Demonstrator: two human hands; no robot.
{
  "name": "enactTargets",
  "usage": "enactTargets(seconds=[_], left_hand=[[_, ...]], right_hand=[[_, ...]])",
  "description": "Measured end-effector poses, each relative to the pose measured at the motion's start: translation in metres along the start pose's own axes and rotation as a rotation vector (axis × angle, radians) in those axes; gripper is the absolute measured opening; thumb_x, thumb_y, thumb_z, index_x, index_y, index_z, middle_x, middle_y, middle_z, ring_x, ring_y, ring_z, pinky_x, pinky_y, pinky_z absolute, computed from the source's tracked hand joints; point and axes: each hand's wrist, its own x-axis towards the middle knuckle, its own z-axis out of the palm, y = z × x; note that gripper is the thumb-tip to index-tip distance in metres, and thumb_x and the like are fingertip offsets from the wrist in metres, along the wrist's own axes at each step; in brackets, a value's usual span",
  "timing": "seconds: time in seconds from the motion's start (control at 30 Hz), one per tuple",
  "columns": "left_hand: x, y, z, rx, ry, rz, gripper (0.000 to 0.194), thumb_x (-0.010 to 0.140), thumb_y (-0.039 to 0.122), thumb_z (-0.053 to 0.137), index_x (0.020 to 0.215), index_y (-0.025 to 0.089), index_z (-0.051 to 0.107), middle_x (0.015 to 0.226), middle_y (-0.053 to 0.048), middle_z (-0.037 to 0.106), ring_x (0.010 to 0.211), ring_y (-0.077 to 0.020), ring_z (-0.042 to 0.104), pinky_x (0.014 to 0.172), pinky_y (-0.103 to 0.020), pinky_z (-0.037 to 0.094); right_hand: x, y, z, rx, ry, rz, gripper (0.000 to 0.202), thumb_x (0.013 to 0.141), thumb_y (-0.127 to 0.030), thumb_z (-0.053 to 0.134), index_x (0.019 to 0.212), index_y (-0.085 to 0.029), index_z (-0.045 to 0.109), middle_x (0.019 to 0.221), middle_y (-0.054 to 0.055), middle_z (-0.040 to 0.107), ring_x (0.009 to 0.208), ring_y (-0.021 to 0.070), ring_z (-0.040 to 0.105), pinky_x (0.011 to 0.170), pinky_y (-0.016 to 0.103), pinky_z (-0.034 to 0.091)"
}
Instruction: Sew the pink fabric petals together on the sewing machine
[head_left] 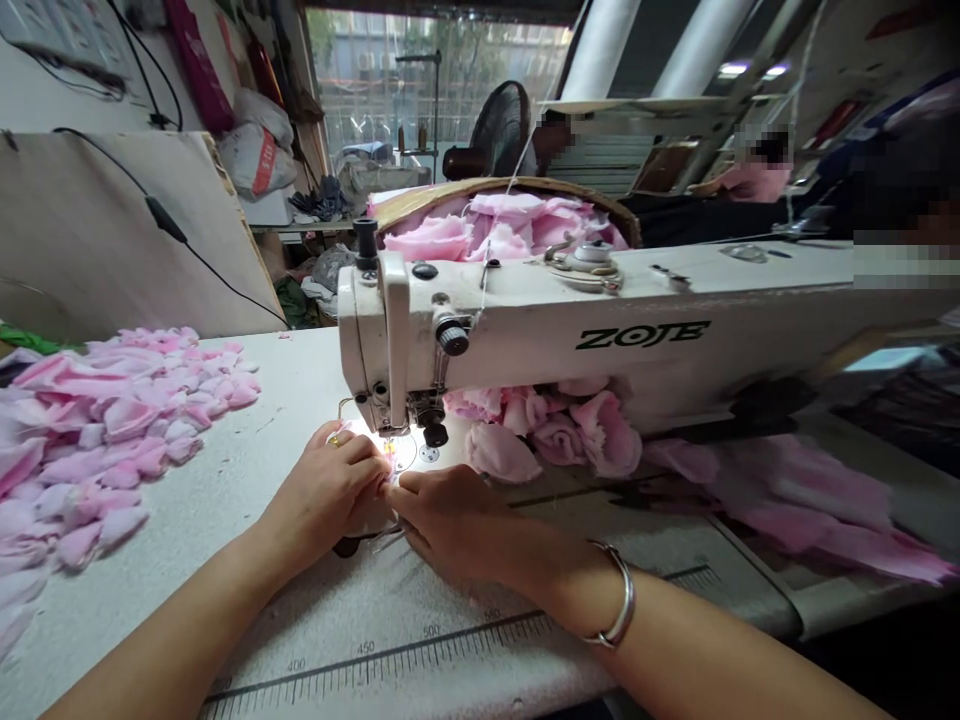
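A white sewing machine (pixel 525 330) stands over the table, its lamp lighting the needle area. My left hand (pixel 326 485) lies just left of the needle, fingers bent and pressed together on a small piece of pink fabric (pixel 388 462). From the right, my right hand (pixel 442 515) meets it at the front of the needle, its fingers closed at the same piece. Most of that piece is hidden by the fingers. Pink fabric pieces (pixel 555 430) lie under the machine's arm, close behind my right hand.
Joined pink pieces (pixel 112 420) are heaped on the table (pixel 292 370) at the left. Pink cloth (pixel 795 500) lies at the right. Behind the machine are a container of pink fabric (pixel 510 225), a fan (pixel 501 130) and a person in pink (pixel 757 180).
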Motion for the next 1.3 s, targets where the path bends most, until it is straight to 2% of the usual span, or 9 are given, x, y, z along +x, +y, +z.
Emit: enactTargets(seconds=[0.17, 0.33, 0.53, 0.63, 0.8, 0.97, 1.07, 1.17, 1.3], left_hand=[[-0.002, 0.002, -0.003, -0.022, -0.017, -0.006, 0.022, 0.095, 0.025, 0.042, 0.088, 0.021, 0.063, 0.085, -0.003, 0.06, 0.084, -0.018, 0.052, 0.087, -0.042, 0.038], [-0.004, 0.002, -0.002, -0.016, 0.007, 0.002, 0.024, 0.096, 0.026, 0.041, 0.093, 0.021, 0.065, 0.085, -0.003, 0.06, 0.084, -0.0184, 0.051, 0.086, -0.041, 0.039], [-0.005, 0.0, 0.0, -0.067, 0.049, 0.018, 0.021, 0.094, 0.022, 0.043, 0.094, 0.021, 0.064, 0.086, -0.004, 0.061, 0.083, -0.0187, 0.051, 0.083, -0.041, 0.04], [-0.004, 0.003, -0.002, -0.123, 0.082, 0.004, 0.021, 0.092, 0.021, 0.044, 0.09, 0.02, 0.065, 0.083, -0.004, 0.061, 0.081, -0.0186, 0.052, 0.081, -0.041, 0.041], [-0.002, 0.012, -0.009, -0.082, 0.105, -0.058, 0.016, 0.091, 0.024, 0.05, 0.087, 0.021, 0.065, 0.085, -0.002, 0.064, 0.084, -0.0157, 0.056, 0.083, -0.036, 0.043], [-0.005, 0.013, -0.025, 0.002, 0.144, -0.156, 0.014, 0.088, 0.024, 0.054, 0.098, 0.021, 0.063, 0.108, -0.005, 0.062, 0.1, -0.0156, 0.056, 0.083, -0.03, 0.047], [-0.014, -0.007, -0.046, 0.097, 0.136, -0.274, 0.016, 0.091, 0.018, 0.047, 0.094, 0.019, 0.064, 0.098, -0.005, 0.064, 0.086, -0.0157, 0.059, 0.07, -0.027, 0.048], [-0.031, -0.045, -0.071, 0.237, 0.117, -0.411, 0.027, 0.087, 0.005, 0.04, 0.09, 0.017, 0.064, 0.089, -0.008, 0.063, 0.08, -0.0202, 0.059, 0.062, -0.03, 0.045], [-0.056, -0.094, -0.088, 0.36, 0.064, -0.514, 0.026, 0.079, 0.0, 0.041, 0.066, 0.014, 0.059, 0.083, -0.012, 0.059, 0.08, -0.0239, 0.057, 0.065, -0.034, 0.043]], right_hand=[[0.001, 0.014, -0.007, 0.142, 0.009, 0.125, 0.028, 0.082, -0.018, 0.05, 0.108, -0.023, 0.061, 0.097, 0.003, 0.069, 0.078, 0.0176, 0.062, 0.06, 0.029, 0.037], [0.0, 0.025, -0.012, 0.144, 0.026, 0.261, 0.028, 0.084, -0.018, 0.047, 0.107, -0.022, 0.063, 0.1, 0.003, 0.069, 0.085, 0.0178, 0.061, 0.07, 0.029, 0.04], [-0.006, 0.005, -0.022, 0.1, -0.011, 0.036, 0.032, 0.087, -0.019, 0.046, 0.117, -0.025, 0.055, 0.099, 0.002, 0.065, 0.079, 0.0159, 0.057, 0.064, 0.029, 0.036], [-0.009, -0.002, -0.025, 0.156, -0.029, -0.069, 0.03, 0.085, -0.017, 0.048, 0.114, -0.023, 0.056, 0.093, 0.002, 0.064, 0.076, 0.0148, 0.056, 0.064, 0.028, 0.035], [-0.012, -0.002, -0.024, 0.317, 0.007, -0.121, 0.039, 0.078, -0.008, 0.048, 0.113, -0.024, 0.056, 0.083, -0.001, 0.062, 0.069, 0.0123, 0.054, 0.064, 0.026, 0.034], [-0.01, 0.0, -0.019, 0.395, 0.03, -0.095, 0.039, 0.073, -0.004, 0.047, 0.105, -0.024, 0.057, 0.076, -0.003, 0.059, 0.066, 0.0111, 0.052, 0.061, 0.025, 0.032], [-0.008, 0.002, -0.017, 0.413, 0.036, -0.105, 0.037, 0.074, -0.005, 0.045, 0.103, -0.023, 0.058, 0.077, -0.002, 0.059, 0.064, 0.0107, 0.051, 0.06, 0.025, 0.033], [-0.008, 0.003, -0.015, 0.399, 0.045, -0.102, 0.038, 0.075, -0.005, 0.045, 0.106, -0.023, 0.058, 0.077, -0.002, 0.06, 0.062, 0.0106, 0.05, 0.06, 0.025, 0.034], [-0.007, 0.003, -0.012, 0.35, 0.051, -0.08, 0.04, 0.073, -0.005, 0.046, 0.105, -0.023, 0.06, 0.078, -0.002, 0.062, 0.061, 0.0103, 0.051, 0.061, 0.024, 0.035]])
